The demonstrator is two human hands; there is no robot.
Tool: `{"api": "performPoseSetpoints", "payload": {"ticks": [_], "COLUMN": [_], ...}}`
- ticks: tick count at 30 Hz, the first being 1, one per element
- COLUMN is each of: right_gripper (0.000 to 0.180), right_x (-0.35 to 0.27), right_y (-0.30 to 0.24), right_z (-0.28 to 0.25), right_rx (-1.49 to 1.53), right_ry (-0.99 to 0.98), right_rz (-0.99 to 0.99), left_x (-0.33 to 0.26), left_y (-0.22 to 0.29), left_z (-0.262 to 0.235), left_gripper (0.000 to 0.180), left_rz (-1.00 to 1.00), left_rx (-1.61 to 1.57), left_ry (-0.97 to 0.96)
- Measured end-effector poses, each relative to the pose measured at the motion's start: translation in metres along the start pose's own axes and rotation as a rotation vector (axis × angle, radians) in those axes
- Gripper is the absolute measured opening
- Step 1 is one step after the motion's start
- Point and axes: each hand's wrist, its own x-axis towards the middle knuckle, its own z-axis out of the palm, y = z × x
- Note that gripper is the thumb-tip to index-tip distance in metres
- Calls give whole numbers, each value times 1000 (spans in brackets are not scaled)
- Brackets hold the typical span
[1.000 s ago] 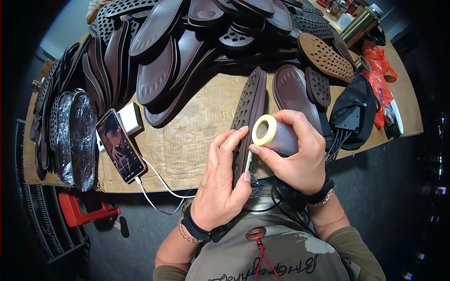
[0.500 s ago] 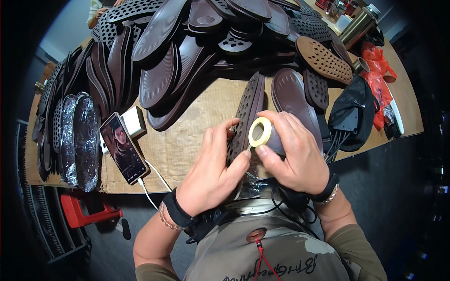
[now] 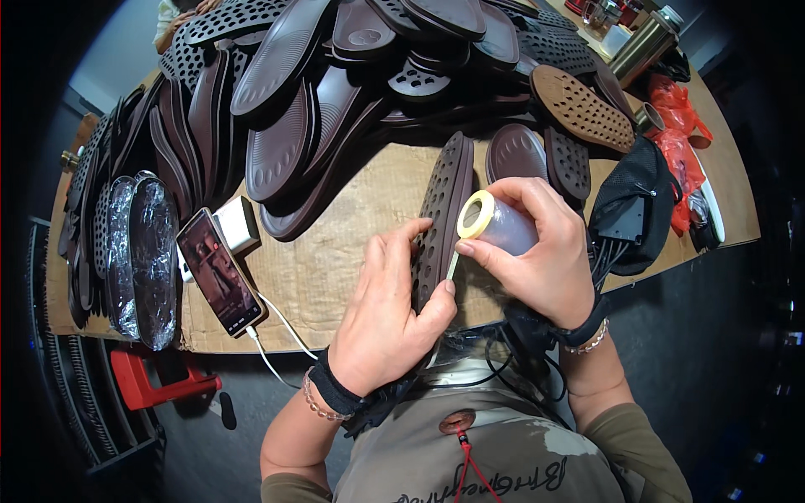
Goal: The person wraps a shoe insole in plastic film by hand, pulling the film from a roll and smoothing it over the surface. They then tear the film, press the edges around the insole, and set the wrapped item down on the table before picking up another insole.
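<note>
Lighting even and bright at centre frame. Glare on foil-wrapped soles [image 3: 138, 251] at left. Heavy black vignette at all corners; straight edges bow outward. Focus sharp, rim soft.

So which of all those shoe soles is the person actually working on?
Look at the near edge of the cardboard-covered table, below the big heap of soles. The dark sole there stands on its edge, gripped by the left hand, unlike the others lying flat or stacked.
</note>
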Motion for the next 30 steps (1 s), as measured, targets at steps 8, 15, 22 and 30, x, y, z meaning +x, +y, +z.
{"api": "performPoseSetpoints", "payload": {"ticks": [8,15,22,30], "right_gripper": [50,49,50,49], "right_x": [-5,-3,-1,2], "right_y": [-7,-9,-13,0], "right_z": [3,3,0,-2], "right_rx": [-106,-123,-161,-171], "right_ry": [25,20,-29,-185], "right_rz": [-22,-39,-24,-107], "left_x": [1,0,9,39], "left_y": [2,-1,-1,3], "left_z": [1,2,-4,-16], "left_gripper": [68,66,66,65], "left_rz": [-15,-7,-13,-98], "left_rx": [-27,-10,25,99], "left_ry": [-3,0,-56,-147]}}
